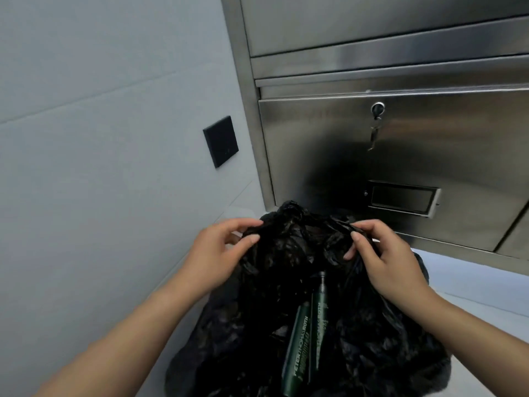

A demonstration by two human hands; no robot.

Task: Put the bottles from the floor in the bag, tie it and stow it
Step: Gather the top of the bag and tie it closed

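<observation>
A black plastic bag (pixel 252 339) sits on the pale floor in front of me, its mouth gathered up at the top. My left hand (pixel 217 253) pinches the bag's left rim between thumb and fingers. My right hand (pixel 380 259) grips the right rim the same way. Through the gap below my hands I see two dark green bottles (pixel 300 345) lying side by side inside the bag, necks pointing away from me. The rest of the bag's contents are hidden by the crumpled plastic.
A stainless steel cabinet (pixel 372 156) stands just behind the bag, with a key in its lock (pixel 377 110) and a recessed handle (pixel 403 200). A grey wall with a black square plate (pixel 221 141) runs along the left. Pale floor (pixel 472 285) shows at right.
</observation>
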